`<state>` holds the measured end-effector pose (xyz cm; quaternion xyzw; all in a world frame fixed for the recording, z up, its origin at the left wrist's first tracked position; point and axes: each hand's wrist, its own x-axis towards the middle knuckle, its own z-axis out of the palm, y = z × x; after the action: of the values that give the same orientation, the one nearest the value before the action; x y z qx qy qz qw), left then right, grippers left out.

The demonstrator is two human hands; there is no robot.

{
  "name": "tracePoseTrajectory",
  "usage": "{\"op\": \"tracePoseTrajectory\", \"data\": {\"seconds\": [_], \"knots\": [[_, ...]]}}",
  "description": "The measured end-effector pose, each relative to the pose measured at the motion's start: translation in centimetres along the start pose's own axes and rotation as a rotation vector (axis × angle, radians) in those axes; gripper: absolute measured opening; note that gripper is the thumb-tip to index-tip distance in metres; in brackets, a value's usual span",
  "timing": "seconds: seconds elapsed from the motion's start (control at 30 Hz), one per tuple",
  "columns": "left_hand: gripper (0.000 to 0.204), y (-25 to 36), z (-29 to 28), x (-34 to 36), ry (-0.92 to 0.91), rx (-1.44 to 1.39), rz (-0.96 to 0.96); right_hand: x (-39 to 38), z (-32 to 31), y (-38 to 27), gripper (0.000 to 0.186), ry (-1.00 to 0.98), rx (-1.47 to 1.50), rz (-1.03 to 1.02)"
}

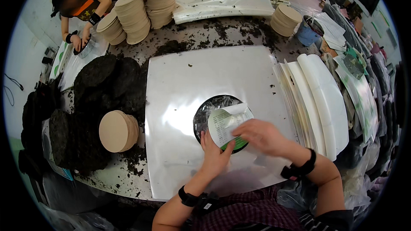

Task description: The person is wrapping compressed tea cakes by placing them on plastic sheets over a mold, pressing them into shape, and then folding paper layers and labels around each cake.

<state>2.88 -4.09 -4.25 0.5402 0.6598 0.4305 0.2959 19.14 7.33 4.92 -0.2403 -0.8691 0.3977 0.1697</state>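
Observation:
A round, clear-wrapped package [205, 110] with a dark rim lies on the large silvery sheet in front of me. Over its right part is a round printed paper label [222, 124], white with fine print, its upper edge curled and green showing at its lower edge. My left hand [216, 156] is closed on the lower left edge of the label, thumb and fingers apart around it. My right hand [263, 137], slightly blurred, touches the label's right side with bent fingers; whether it grips the paper is hard to see.
Dark, rough round slabs [96, 81] pile up at left beside a stack of tan discs [117, 131]. Taller tan stacks [132, 17] stand at the back. White sheets [323, 102] lie at right, near a blue bucket [309, 32]. A co-worker [85, 2] works at far left.

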Motion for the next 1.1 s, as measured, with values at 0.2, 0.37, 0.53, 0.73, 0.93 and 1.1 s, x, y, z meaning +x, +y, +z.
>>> {"op": "tracePoseTrajectory", "data": {"seconds": [0.2, 0.37, 0.53, 0.73, 0.93, 1.1], "knots": [[0.047, 0.7, -0.4, -0.7, -0.082, 0.101, 0.101, 4.0, 4.6, 2.2, 0.056, 0.059, -0.255, -0.037], [0.048, 1.3, -3.5, -2.5, 0.174, 0.010, 0.214, 4.1, 4.6, 3.9, 0.062, -0.007, 0.216, 0.023], [0.064, -3.2, -5.1, 0.4, 0.224, -0.867, -0.303, 1.3, 5.7, 2.1, 0.072, -0.169, -0.324, -0.209], [0.068, -5.3, -1.9, 1.9, 0.262, -0.925, -0.256, 3.0, 8.6, 1.0, 0.072, -0.193, -0.639, -0.142], [0.048, -3.3, -1.9, 1.7, 0.301, -0.719, -0.236, 1.1, 8.1, 0.2, 0.068, -0.139, -0.630, -0.151], [0.030, -1.2, -1.9, 1.7, 0.352, -0.496, -0.264, -0.5, 8.7, 0.1, 0.061, -0.070, -0.732, -0.073]]}}
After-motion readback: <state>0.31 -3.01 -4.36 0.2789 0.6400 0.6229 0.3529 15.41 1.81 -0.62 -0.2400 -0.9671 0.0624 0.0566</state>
